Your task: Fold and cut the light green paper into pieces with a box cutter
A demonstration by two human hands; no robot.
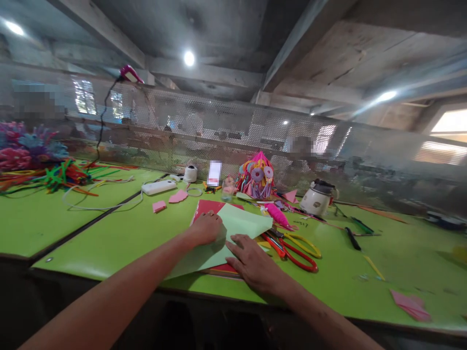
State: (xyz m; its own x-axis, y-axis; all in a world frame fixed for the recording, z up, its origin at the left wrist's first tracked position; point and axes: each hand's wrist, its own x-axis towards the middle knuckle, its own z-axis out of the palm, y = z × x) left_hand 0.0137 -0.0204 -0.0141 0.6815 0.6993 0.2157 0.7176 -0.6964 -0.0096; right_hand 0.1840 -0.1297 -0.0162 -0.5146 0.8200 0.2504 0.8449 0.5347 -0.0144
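A pale green paper sheet (248,221) lies folded over at an angle on top of a red sheet (207,206), near the table's front edge. My left hand (207,227) has its fingers curled together at the sheet's left side, and what is under them is hidden. Spread fingers of my right hand (251,260) rest on the lower right part of the green sheet. Just right of this hand lie scissors with red handles (297,255) and a pair with yellow handles (302,243).
Behind the paper stand a colourful tasselled piece (257,177) and a phone (214,172). A white kettle-like container (316,198) is at right, a white power strip (158,187) at left. Pink paper (410,305) lies front right. A perforated screen (219,131) borders the table.
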